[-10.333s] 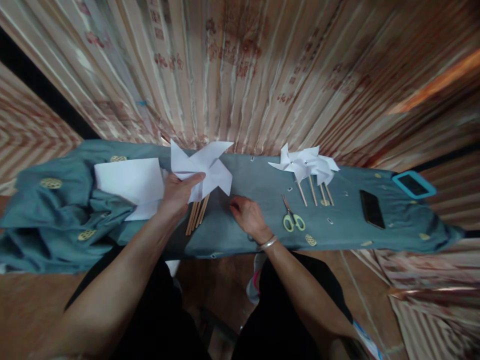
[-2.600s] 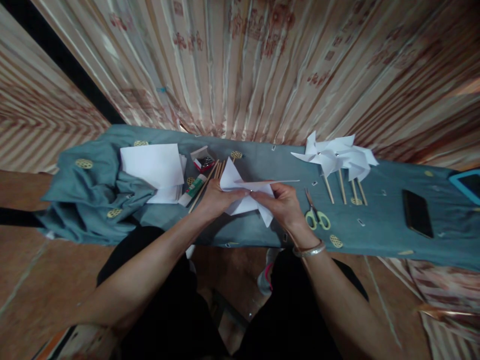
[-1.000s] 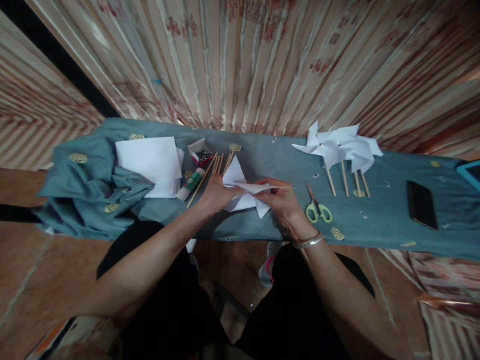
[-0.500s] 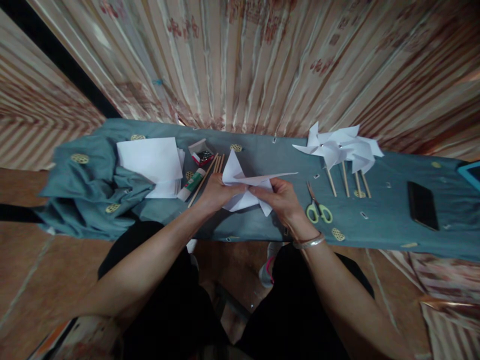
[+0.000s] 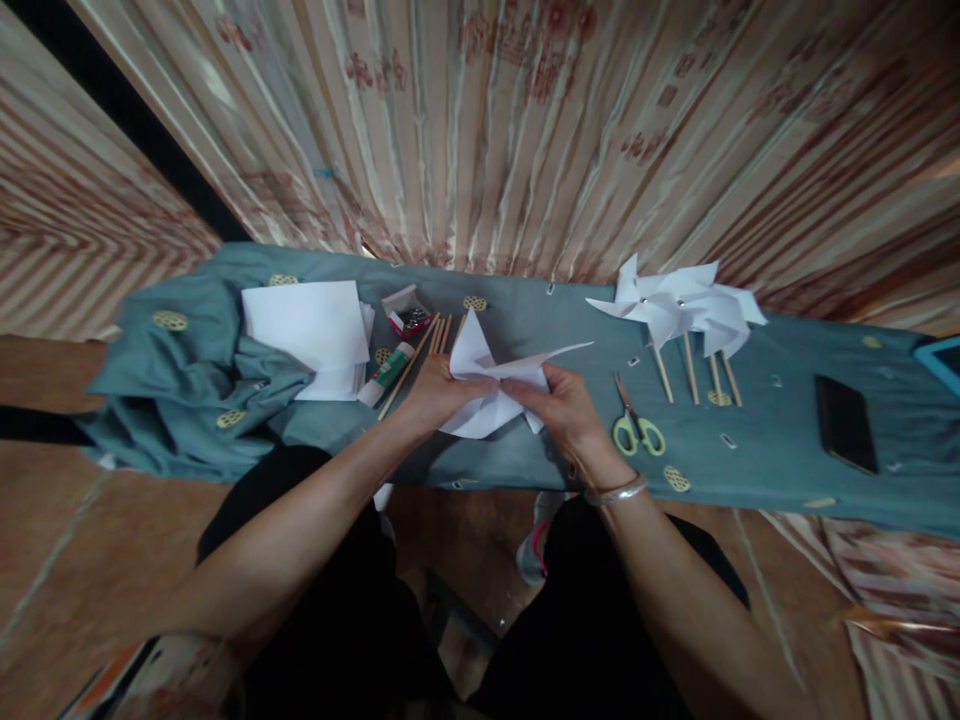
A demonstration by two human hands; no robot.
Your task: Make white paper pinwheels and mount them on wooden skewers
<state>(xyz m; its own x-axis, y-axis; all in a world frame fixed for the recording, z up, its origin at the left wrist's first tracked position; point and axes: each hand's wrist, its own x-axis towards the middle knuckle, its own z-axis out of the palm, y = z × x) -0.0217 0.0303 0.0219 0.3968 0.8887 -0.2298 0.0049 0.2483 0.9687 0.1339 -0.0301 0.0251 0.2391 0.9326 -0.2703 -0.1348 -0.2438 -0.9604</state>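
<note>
A white paper pinwheel without a stick is held above the cloth in both hands. My left hand grips its left side, thumb pressed near the folded centre. From the right, my right hand pinches it, that thumb also at the middle. The fingers beneath the paper are hidden. Several wooden sticks and a glue stick lie left of my left hand. To the right of my right hand are scissors with green handles.
A stack of white paper and a small open box of metal pieces sit to the left. Finished pinwheels on sticks lie at the back right. Farther right are a black phone and a blue-edged object. A curtain hangs behind.
Both thumbs have pressed the paper's folds closer at the centre, and the lower flaps have shifted slightly. The whole view has moved a little; the things on the cloth stay put.
</note>
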